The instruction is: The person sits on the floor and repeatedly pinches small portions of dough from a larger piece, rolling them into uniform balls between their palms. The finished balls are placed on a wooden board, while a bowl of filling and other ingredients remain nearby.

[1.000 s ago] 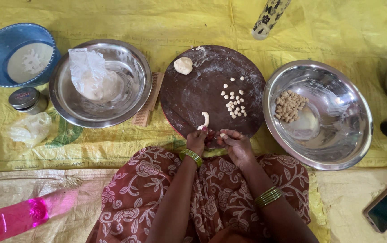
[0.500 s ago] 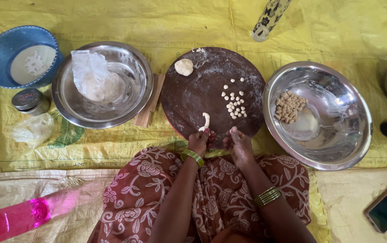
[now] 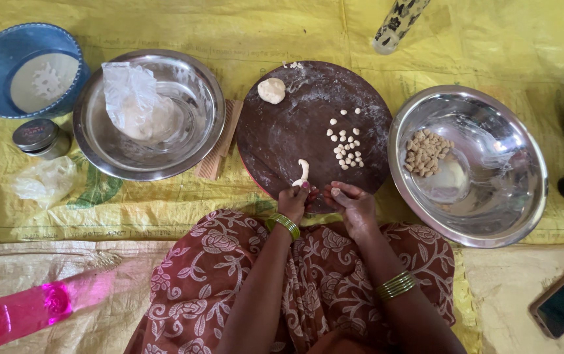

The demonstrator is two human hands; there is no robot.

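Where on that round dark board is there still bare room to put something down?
On the round board, the left half is bare, between the dough ball at the top and the dough strip by the left hand. The right side is crowded with small dough pieces; both hands, the right hand too, fill the near edge.

Pale dough strip lies curved on the round brown board, near edge, touching the left hand's fingertips.
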